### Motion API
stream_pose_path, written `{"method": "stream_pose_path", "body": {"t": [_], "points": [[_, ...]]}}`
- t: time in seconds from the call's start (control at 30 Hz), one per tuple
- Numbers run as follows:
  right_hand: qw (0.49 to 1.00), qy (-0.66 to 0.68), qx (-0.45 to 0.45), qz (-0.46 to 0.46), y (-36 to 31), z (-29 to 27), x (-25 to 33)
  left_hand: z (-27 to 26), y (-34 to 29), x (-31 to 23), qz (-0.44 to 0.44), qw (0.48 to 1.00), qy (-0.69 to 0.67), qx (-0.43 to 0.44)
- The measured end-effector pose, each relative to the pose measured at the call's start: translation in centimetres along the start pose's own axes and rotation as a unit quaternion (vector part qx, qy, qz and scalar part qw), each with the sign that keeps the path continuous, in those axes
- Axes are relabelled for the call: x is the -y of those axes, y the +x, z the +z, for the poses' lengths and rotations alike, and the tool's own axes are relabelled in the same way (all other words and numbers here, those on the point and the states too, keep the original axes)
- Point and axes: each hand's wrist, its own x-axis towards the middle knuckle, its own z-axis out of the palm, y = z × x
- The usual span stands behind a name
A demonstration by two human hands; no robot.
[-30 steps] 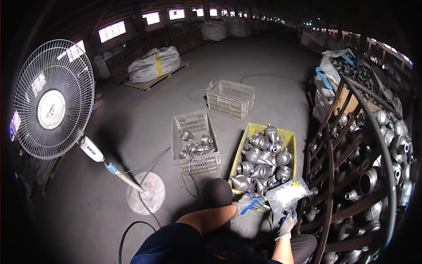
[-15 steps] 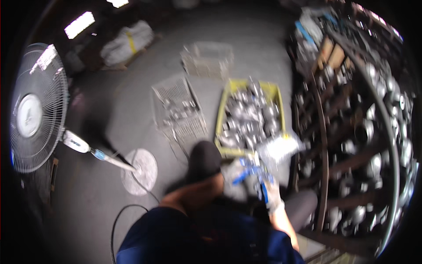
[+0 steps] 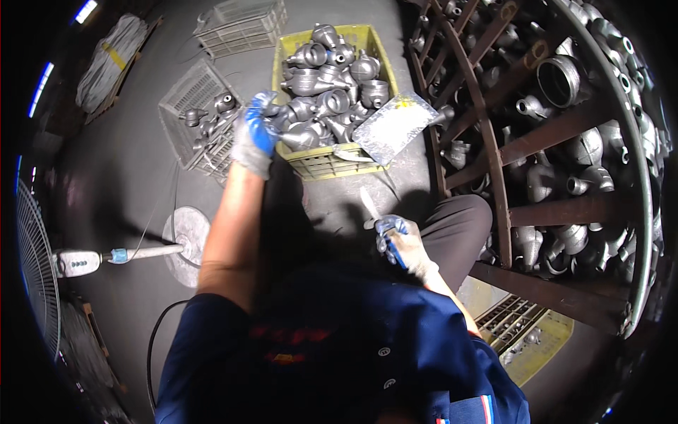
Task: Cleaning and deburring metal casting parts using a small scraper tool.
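Observation:
My left hand [image 3: 256,136], in a grey glove with blue-coated fingers, reaches to the left rim of a yellow crate [image 3: 332,169]. Its fingers curl around a grey metal casting [image 3: 281,114] at the crate's edge; part of the grip is hidden. Many similar rounded, hollow castings [image 3: 332,102] fill the crate. Nearer to me, by my right knee, my gloved right hand [image 3: 399,242] is closed around a knife-like tool [image 3: 369,203]. The tool's pale, narrow blade points away from me, and its handle is hidden in the fingers.
A clear plastic bag [image 3: 397,127] lies over the crate's near right corner. A grey crate [image 3: 169,106] with a few castings stands left, another grey crate [image 3: 244,35] behind. A metal rack [image 3: 487,141] full of castings rises at right. A standing fan [image 3: 145,253] is at left.
My left hand has moved from beside my right hand out to the yellow crate's left rim. My right hand still holds the tool. The whole view has shifted with my head.

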Motion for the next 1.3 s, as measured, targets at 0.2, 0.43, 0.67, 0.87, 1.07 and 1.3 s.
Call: {"method": "stream_pose_path", "body": {"t": [0.2,0.43,0.67,0.87,1.07,1.3], "points": [[0.994,0.101,-0.014,-0.041,1.7,-0.1,3.1,-1.1,-1.1,5.9,-0.014,0.979,0.117,0.164],[0.995,0.093,-0.036,-0.025,3.5,-0.9,2.4,-0.6,6.7,16.3,0.082,0.930,0.302,0.195],[0.987,0.107,-0.121,-0.003,4.5,-2.0,1.7,5.9,7.6,17.6,0.258,0.641,0.698,0.189],[0.982,0.141,-0.128,-0.010,5.0,-2.2,1.3,3.5,12.1,19.1,-0.245,0.869,0.278,0.329],[0.974,0.120,-0.152,-0.120,3.5,-2.3,3.2,1.9,6.0,13.7,-0.306,0.853,0.156,0.393],[0.961,0.013,-0.209,-0.182,-0.3,-1.2,6.8,3.5,-6.0,6.4,-0.234,0.860,0.038,0.452]]}}
